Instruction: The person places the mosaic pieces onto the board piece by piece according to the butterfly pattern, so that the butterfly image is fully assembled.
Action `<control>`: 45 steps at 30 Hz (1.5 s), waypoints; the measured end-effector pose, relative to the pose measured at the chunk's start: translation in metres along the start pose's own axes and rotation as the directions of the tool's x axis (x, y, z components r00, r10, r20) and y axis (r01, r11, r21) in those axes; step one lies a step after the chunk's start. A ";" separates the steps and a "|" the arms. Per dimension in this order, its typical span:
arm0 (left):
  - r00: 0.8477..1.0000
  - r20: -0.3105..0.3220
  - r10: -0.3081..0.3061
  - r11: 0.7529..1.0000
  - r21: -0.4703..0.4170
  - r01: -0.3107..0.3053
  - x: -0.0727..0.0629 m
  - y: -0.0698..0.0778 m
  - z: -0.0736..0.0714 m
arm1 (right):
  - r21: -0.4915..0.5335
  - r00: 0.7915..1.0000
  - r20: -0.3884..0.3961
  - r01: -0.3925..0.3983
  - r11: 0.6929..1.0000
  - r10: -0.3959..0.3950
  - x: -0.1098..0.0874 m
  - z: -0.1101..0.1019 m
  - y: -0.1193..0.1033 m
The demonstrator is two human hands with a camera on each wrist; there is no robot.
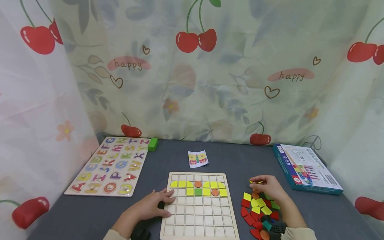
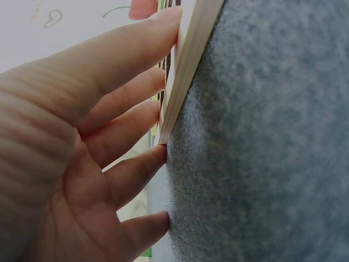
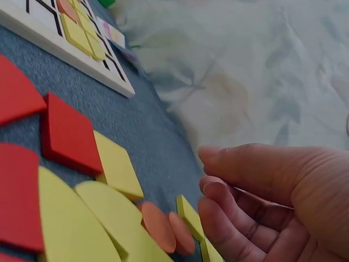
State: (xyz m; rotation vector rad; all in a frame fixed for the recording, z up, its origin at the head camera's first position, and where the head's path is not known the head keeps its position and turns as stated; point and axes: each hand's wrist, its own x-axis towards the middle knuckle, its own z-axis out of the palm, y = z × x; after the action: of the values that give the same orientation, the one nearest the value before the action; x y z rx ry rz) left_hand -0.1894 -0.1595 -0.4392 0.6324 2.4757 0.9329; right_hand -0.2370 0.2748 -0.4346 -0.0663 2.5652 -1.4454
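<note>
My left hand (image 1: 153, 205) rests along the left edge of a wooden grid board (image 1: 202, 230), fingers spread and fairly straight, tips touching its rim. Yellow pieces (image 1: 181, 184), orange discs (image 1: 198, 184) and a green square (image 1: 198, 192) sit in two upper rows of the board. Over the far end of a loose heap of pieces hovers my right hand (image 1: 271, 188). In the right wrist view, a gap shows between thumb and fingertips (image 3: 210, 155), with nothing held there. A yellow piece (image 3: 190, 217) lies just beyond them, beside orange discs (image 3: 158, 226).
Red pieces (image 1: 249, 220) and yellow ones fill the heap right of the board. A small picture card (image 1: 198, 159) lies behind it. An alphabet board (image 1: 105, 166) with a green block (image 1: 153, 144) is at left, a flat box (image 1: 309, 168) at right.
</note>
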 end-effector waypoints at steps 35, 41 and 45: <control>1.000 0.018 -0.005 1.000 -0.002 0.005 0.000 0.000 -0.001 | -0.105 0.998 -0.055 -0.042 0.994 0.036 0.002 -0.005 0.023; 1.000 0.012 -0.013 1.000 0.004 0.013 -0.001 0.000 -0.001 | -0.111 0.998 -0.062 -0.015 0.994 0.008 0.004 -0.002 0.013; 1.000 0.010 -0.008 1.000 0.005 0.008 0.000 0.000 0.000 | -0.072 0.998 -0.055 0.037 0.997 -0.041 0.005 0.003 0.003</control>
State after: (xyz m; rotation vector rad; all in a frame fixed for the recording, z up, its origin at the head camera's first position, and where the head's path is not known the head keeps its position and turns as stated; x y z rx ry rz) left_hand -0.1897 -0.1600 -0.4391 0.6269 2.4704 0.9192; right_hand -0.2411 0.2730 -0.4390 -0.0879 2.6748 -1.3891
